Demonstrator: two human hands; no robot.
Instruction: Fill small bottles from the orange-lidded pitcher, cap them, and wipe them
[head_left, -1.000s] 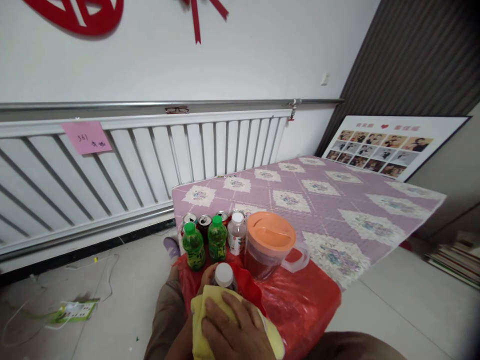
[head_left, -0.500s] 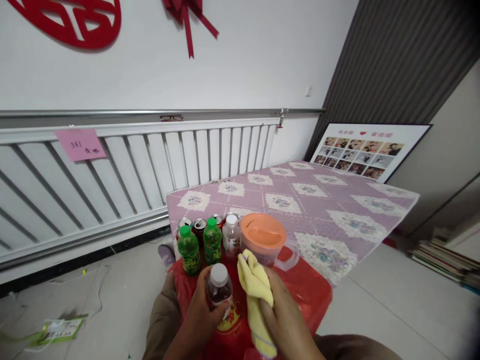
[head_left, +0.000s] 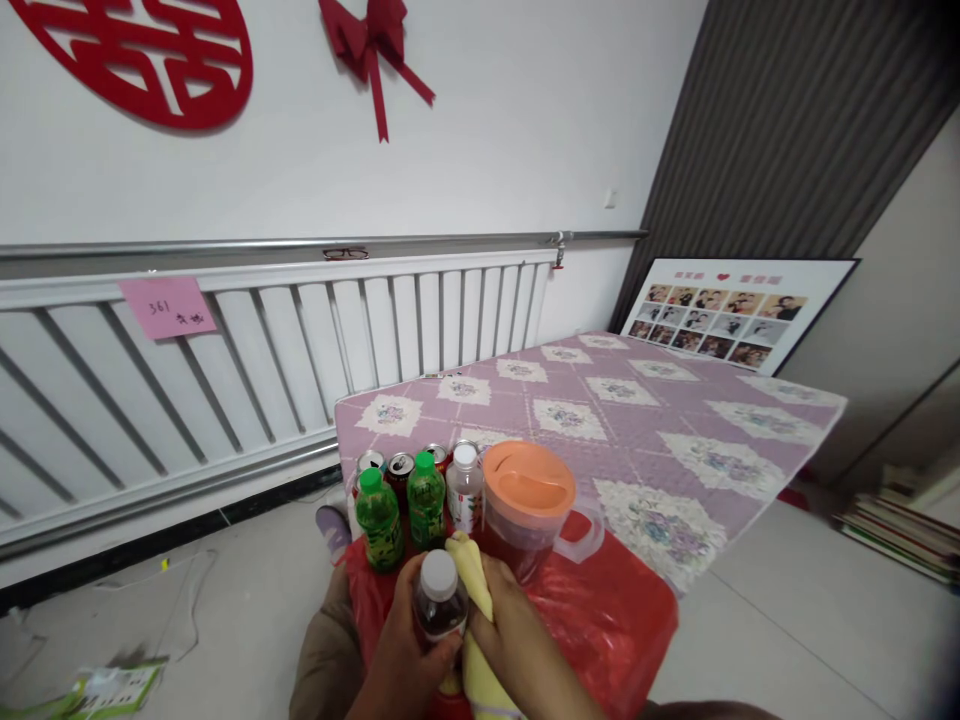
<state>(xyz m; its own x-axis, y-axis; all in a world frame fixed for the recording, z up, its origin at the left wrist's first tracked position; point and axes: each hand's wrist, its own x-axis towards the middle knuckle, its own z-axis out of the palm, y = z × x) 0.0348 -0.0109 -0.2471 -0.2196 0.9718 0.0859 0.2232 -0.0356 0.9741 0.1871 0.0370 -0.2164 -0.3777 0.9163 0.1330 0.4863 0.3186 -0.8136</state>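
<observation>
Yellow cloth (head_left: 472,572) is bunched in the right hand (head_left: 513,622), fingers closed round it, just at the right side of the dark bottle (head_left: 439,603). The left hand (head_left: 409,640) wraps that white-capped bottle, thumb across its front, over the near part of the red-covered table (head_left: 607,640). Green bottles (head_left: 427,505) and an orange-lidded pitcher (head_left: 528,485) line the far edge; bare red plastic stretches to the right edge. Half a second ago, the cloth was well clear of the bottle.
</observation>
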